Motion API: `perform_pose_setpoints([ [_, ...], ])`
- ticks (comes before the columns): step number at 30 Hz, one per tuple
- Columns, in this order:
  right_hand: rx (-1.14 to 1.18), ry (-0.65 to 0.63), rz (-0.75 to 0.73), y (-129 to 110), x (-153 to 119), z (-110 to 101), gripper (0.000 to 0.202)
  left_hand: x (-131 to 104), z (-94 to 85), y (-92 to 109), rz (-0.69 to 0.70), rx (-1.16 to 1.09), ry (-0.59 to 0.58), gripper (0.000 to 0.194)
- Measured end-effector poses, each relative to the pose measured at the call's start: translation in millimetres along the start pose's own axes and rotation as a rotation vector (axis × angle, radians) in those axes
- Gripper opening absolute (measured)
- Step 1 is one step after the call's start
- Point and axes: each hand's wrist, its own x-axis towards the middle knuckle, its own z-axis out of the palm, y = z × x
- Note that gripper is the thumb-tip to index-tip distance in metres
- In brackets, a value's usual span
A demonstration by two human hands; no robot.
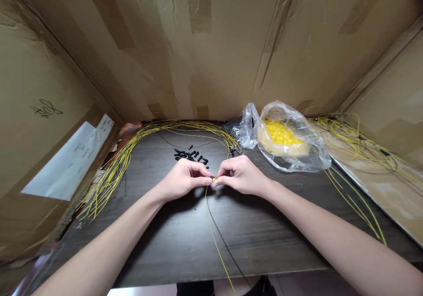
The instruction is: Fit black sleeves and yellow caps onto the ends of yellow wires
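Over the middle of the dark table, my two hands meet fingertip to fingertip. My left hand point(185, 179) pinches the end of a wire pair, a yellow wire point(214, 238) and a black wire point(222, 237), which hang over the table's front edge. My right hand point(244, 174) pinches a small shiny yellow piece point(214, 179) against my left fingertips. Fingers hide most of that piece, so its exact kind cannot be made out. Just beyond my left hand lies a loose pile of small black cylindrical parts point(188, 155).
A long bundle of yellow wires point(114, 168) curves along the left and back. A clear plastic bag point(280, 137) of small yellow pieces stands back right, beside another clear bag point(249, 126). More wires point(360, 141) lie right on cardboard. Cardboard walls point(224, 58) enclose the table point(165, 252).
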Motion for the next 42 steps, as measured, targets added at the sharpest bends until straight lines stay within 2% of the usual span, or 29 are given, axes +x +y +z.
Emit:
perform_pose_setpoints([
  [13, -0.235, -0.133, -0.148, -3, -3, 0, 0.016, -2, 2.9, 2, -0.048, 0.058, -0.094, 0.013],
  [18, -0.406, -0.2, -0.211, -8, -5, -1, 0.019, -2, 4.6, 3, -0.065, 0.122, -0.118, 0.013],
  [21, -0.463, -0.204, -0.255, -9, -6, -1, 0.019, -2, 4.1, 4, -0.075, 0.142, -0.12, 0.014],
  [24, -0.465, -0.141, -0.261, -7, -5, 0, 0.021, -1, 3.4, 4, -0.085, 0.082, -0.083, 0.016],
  [28, -0.306, 0.091, -0.099, -6, -1, 0, 0.022, 1, 5.9, 1, -0.089, -0.1, 0.177, 0.024],
  [31, -0.133, 0.16, 0.064, -11, 2, 2, 0.019, 3, 10.9, -4, -0.06, -0.278, 0.321, 0.025],
  [34, 0.011, 0.146, 0.196, -16, 4, 7, 0.017, 5, 15.7, -7, -0.054, -0.395, 0.355, 0.026],
  [39, 0.352, 0.117, 0.426, -18, 6, 15, 0.022, 5, 18.4, -4, -0.063, -0.459, 0.349, 0.024],
  [42, 0.596, 0.152, 0.546, -19, 8, 15, 0.026, 5, 19.1, 0, -0.061, -0.489, 0.341, 0.033],
])
